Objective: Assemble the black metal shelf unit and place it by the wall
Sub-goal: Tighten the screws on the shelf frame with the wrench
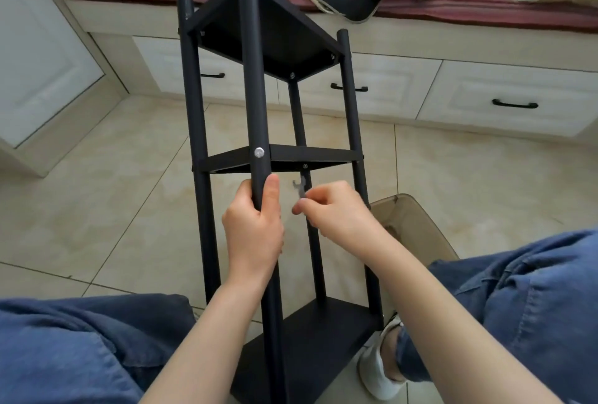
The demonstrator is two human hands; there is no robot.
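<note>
- While the left hand [255,229] wraps its fingers [271,191] tight round the front pole [255,96], the black shelf unit [275,38] leans tipped between the person's knees. Its bottom shelf [323,329] sits low, down past both wrists, close to the floor [129,193].
- The right hand [336,212] pinches a small flat wrench [301,188] between its thumb and fingertips [299,209]. The open end of the wrench points up, just above those fingertips.
- A little bolt [304,166] sits just above the wrench tip, where the back pole [299,119] meets the bottom side of the middle shelf [310,155]. The wrench looks near the bolt but not on it. That spot is a bit blurry, so I can't be sure.
- A shiny bolt [259,152] is already in the front pole, just above the left thumb.
- All three shelves are joined to the poles, so the building looks nearly done. I think this step is making the bolts tight, one by one.
- The next move calls for a small, careful lift. The mouth of the wrench has to slip round the little bolt head, then turn. The left hand should hold the pole steady so the unit does not wobble.
- The unit has not yet been set by the wall.
</note>
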